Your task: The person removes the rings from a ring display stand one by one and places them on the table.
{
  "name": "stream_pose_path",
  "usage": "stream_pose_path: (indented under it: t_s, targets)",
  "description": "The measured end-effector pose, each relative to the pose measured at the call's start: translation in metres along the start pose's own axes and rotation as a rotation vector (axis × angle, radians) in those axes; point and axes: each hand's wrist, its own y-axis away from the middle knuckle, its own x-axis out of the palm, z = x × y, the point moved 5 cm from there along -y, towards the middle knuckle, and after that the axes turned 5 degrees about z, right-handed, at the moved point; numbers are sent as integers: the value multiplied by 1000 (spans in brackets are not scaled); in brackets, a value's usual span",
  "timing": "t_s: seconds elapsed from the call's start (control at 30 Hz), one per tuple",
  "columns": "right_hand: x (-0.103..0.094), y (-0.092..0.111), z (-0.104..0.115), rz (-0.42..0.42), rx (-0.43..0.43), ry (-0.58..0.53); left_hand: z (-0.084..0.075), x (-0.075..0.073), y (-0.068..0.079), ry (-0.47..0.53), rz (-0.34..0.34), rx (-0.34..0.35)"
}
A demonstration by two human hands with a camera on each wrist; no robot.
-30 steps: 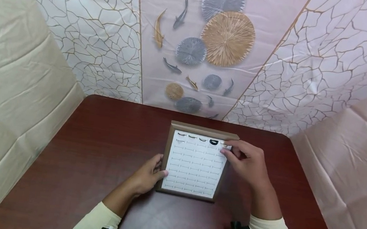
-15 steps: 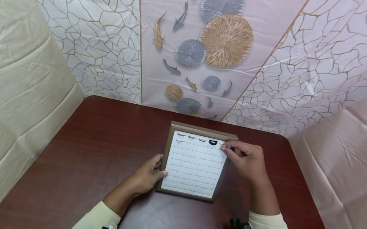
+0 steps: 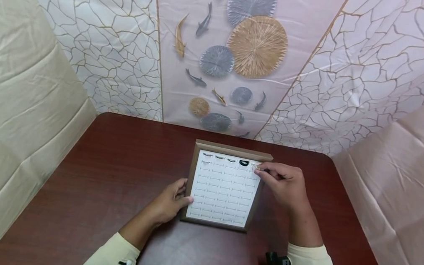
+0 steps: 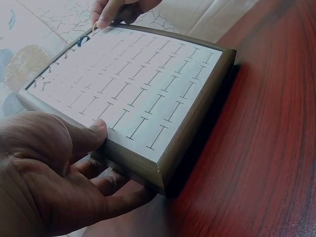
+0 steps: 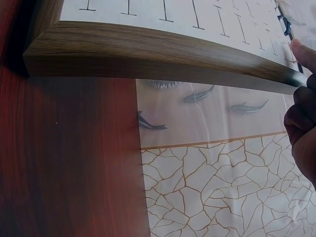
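A ring display tray [image 3: 233, 149] with a brown wood-look frame lies on the table, its white slotted insert [image 3: 225, 192] facing up. Several thin rings sit in the top row beside a thick black ring [image 3: 244, 163], and one clear or silvery ring [image 3: 206, 162] starts the second row. My left hand [image 3: 168, 202] grips the tray's left side, thumb on top and fingers at the side and below. At the top-right slot my right hand [image 3: 287, 185] pinches a small gold-coloured ring [image 4: 95, 27] between thumb and index finger. Those fingers partly hide the slot.
The dark red wooden table [image 3: 118, 162] extends around the tray. Behind it hangs a patterned cloth [image 3: 127, 58] with fish and round leaf shapes. Beige padded cloths [image 3: 9, 110] enclose both sides.
The ring came away from the top-right slot in my right fingers half a second ago, and now it is back against that slot. My left hand keeps its grip on the tray.
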Motion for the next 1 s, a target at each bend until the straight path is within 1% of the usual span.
stream_pose_path:
  t_s: [0.3, 0.47, 0.7, 1.0]
  targets:
    - [-2, 2, 1, 21, -31, -18, 1, -1, 0, -12, -4, -23]
    - [-4, 3, 1, 28, -45, -32, 1, 0, 0, -1, -9, -12]
    - [-10, 6, 2, 33, -61, -40, 0, -1, -1, -30, -13, -21]
    - [-18, 13, -3, 23, -66, -67, -1, -2, -1, -45, 1, -35]
